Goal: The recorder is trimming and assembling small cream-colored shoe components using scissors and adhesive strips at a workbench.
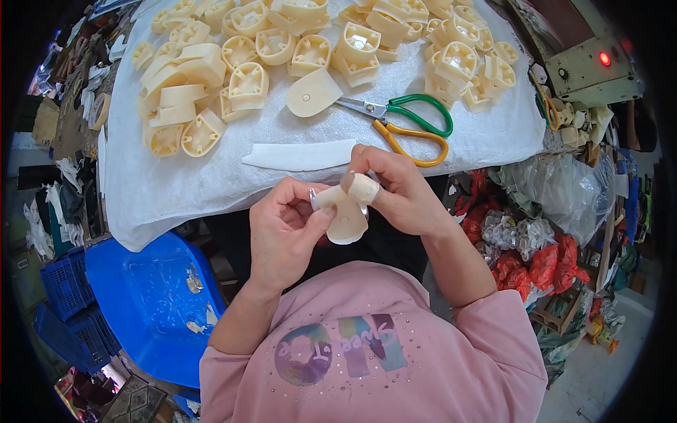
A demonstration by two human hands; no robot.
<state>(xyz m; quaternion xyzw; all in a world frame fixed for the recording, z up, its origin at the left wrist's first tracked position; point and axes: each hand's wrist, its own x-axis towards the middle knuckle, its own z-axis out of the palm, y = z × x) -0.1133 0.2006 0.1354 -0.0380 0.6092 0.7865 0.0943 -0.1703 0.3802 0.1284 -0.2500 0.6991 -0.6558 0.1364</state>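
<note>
Close to my body, both hands hold one small cream piece (345, 224) with a rounded end, a round mark and a shiny silvery edge. My left hand (285, 225) is closed on it from the left, thumb pressed on its side. My right hand (402, 190) pinches a curled cream strip (363, 189) at the top of that piece; whether the two are joined I cannot tell. Just beyond my fingers a white curved strip (300, 155) lies flat. Scissors (402, 120) with one green and one yellow handle lie open, blade tips by a cream rounded heel-shaped piece (312, 93).
Several hollow cream moulded pieces (247, 84) are heaped along the far side of the white-covered table (134, 197). A blue tub (151, 310) with scraps stands at lower left. On the right are red bags (543, 264), clear plastic and a metal box (592, 74) with a lit red lamp.
</note>
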